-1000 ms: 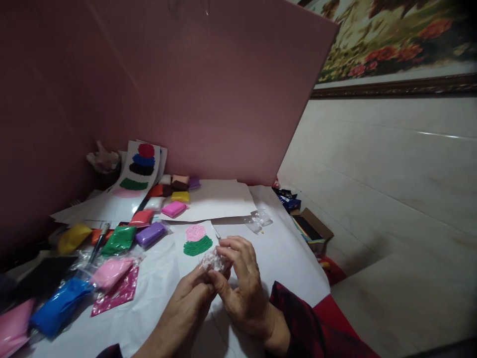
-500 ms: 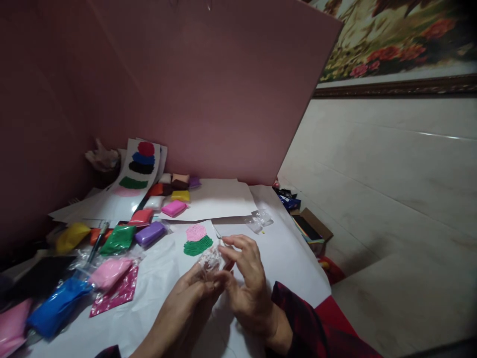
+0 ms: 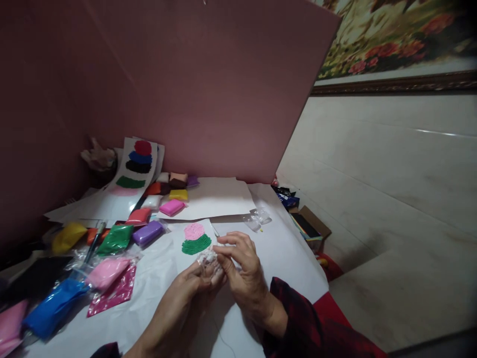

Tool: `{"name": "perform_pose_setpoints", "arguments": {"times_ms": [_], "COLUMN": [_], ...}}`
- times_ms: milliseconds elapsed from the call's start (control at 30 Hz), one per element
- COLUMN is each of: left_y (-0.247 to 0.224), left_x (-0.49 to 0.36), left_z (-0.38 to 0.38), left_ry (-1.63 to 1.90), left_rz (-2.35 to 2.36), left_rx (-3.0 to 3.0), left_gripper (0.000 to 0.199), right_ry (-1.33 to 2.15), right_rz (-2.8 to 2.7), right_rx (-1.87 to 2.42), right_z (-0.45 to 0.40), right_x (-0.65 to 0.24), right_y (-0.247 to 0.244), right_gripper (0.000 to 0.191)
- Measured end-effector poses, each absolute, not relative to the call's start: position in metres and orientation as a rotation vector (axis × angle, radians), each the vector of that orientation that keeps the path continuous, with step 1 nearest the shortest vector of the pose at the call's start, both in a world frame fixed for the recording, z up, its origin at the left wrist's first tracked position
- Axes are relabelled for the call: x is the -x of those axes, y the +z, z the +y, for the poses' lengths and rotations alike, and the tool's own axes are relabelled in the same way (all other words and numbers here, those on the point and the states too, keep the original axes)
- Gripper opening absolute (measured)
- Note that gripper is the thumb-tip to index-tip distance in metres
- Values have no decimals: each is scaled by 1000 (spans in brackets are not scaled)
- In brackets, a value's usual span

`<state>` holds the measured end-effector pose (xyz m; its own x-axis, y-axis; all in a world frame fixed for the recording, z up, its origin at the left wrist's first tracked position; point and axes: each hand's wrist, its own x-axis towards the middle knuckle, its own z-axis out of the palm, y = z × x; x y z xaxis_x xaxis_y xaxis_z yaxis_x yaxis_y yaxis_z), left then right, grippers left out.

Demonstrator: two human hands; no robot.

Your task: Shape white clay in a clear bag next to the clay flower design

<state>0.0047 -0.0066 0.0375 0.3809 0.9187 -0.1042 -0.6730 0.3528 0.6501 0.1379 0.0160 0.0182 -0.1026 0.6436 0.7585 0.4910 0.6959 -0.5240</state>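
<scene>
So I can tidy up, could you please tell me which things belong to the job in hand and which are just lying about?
Seemingly in use:
white material between left hand and right hand
pink-and-green picture just beyond
coloured packets

Probably just lying about:
cardboard box
clear plastic

Tabletop (image 3: 294, 263): covered in white, creased toward the left.
Middle: a paper (image 3: 207, 227) lying flat, with a pink patch (image 3: 195, 231) touching a green patch (image 3: 196, 244) on the near side.
Back: large white sheets (image 3: 223, 196), overlapping.
Sheets' right front: crumpled clear plastic (image 3: 262, 216).
Back left: loose papers (image 3: 84, 211), spread out.
Left of the patches: a purple packet (image 3: 149, 233), just beside a green packet (image 3: 116, 240).
Near left: a magenta packet (image 3: 114, 297) near a blue packet (image 3: 55, 306), and a pink packet (image 3: 11, 323) partly cut off.
</scene>
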Motion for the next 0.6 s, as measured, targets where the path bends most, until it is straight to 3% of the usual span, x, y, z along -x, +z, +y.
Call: {"name": "perform_pose_setpoints", "arguments": {"times_ms": [200,600], "left_y": [45,29], "left_x": [-4,6], "left_z": [-10,-14], "left_ry": [1083,1022], "left_rz": [512,765], "left_rx": [-533,-942], "left_gripper": [28,29], "right_ry": [298,66], "right_rz": [-1764,-1787], "right_rx": [847,900], "right_z": [14,6], "right_x": [-142,-136], "right_y": [20,24], "right_gripper": [28,14]}}
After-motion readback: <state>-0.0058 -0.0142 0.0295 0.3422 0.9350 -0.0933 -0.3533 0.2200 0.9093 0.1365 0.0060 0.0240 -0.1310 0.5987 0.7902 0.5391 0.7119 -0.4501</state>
